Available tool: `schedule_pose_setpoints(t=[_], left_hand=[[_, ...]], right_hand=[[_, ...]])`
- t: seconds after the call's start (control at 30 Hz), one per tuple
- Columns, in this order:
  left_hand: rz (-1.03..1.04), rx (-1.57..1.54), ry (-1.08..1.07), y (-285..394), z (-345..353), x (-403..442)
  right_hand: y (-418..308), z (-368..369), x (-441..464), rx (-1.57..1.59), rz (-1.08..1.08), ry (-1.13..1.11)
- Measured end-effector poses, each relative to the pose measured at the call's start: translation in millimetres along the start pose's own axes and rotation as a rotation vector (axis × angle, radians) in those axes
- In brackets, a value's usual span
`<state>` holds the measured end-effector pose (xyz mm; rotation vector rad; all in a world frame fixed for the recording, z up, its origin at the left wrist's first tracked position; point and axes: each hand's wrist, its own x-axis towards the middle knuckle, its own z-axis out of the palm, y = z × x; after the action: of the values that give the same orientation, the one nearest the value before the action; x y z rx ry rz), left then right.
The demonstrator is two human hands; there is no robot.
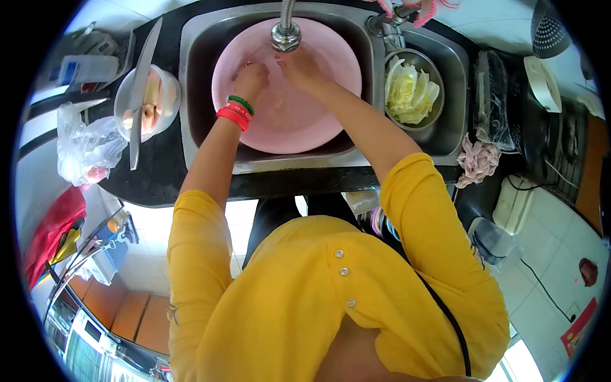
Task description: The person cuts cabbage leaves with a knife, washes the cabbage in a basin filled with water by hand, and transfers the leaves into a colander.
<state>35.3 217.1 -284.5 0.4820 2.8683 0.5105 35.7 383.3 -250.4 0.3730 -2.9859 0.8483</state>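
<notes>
Both of my hands are down in a pink basin (226, 121) of water that sits in the left sink bowl. My left hand (252, 79), with red and green bands at its wrist, is curled near the basin's middle; its fingertips are partly under water. Close beside it, my right hand (300, 66) has bent fingers, partly covered by the faucet head (286, 37). Whatever the fingers hold, if anything, I cannot make out. Pale, blurred shapes show in the water below the hands.
On the left counter, a knife (143, 83) lies across a white tub (173, 95) of pale pieces, beside a plastic bag (83, 143). In the right sink bowl, a metal bowl (438, 76) holds cabbage leaves (410, 92). A crumpled cloth (477, 161) lies at the right edge.
</notes>
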Motion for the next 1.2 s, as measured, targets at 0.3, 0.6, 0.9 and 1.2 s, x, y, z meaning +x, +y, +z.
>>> schedule_pose_setpoints(t=[0.3,0.6,0.9,1.2], left_hand=[[-0.451,-0.885,-0.233,52.2,-26.2,-80.9],[-0.083,-0.408,0.423,133.0,-37.5,-130.7],[-0.325,-0.649,0.215,26.8,-24.7,-68.2],[-0.173,-0.486,-0.161,37.0,36.4,-47.2]], right_hand=[[-31.2,57.0,-68.6,0.871,0.749,-0.154],[-41.2,26.4,-112.9,2.020,0.907,-0.322],[-2.8,-160.4,-118.1,1.256,0.760,0.395],[83.7,-181.1,-153.2,-0.671,0.340,0.336]])
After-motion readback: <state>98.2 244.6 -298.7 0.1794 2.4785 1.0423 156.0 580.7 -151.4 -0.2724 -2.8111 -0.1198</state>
